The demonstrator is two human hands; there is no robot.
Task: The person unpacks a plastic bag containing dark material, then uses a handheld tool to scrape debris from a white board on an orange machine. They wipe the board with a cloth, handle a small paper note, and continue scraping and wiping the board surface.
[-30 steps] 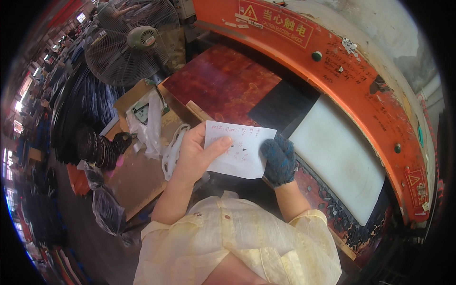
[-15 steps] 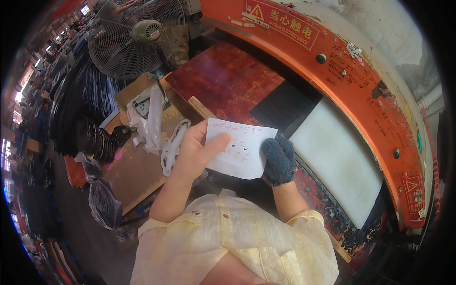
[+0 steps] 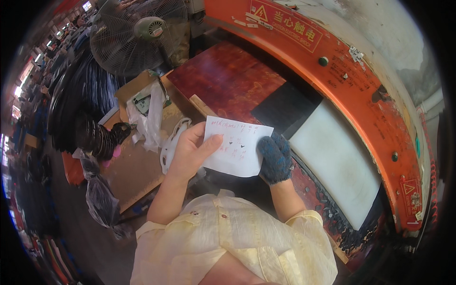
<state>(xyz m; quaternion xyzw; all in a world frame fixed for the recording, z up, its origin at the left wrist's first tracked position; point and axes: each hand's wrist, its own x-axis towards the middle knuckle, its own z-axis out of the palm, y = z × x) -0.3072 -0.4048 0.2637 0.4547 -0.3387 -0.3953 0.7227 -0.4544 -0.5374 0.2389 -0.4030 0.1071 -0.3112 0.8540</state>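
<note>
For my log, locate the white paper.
The white paper is near the head view's centre, its left side in the left hand, its right in the gloved right hand.

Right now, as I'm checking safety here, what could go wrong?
The paper could slip or tear, held at opposite sides by a bare left hand and a gloved right hand. The dark scraps beside the white board might scatter if knocked. The orange machine bears a lightning-bolt warning triangle, so touching it might risk a shock.
</note>
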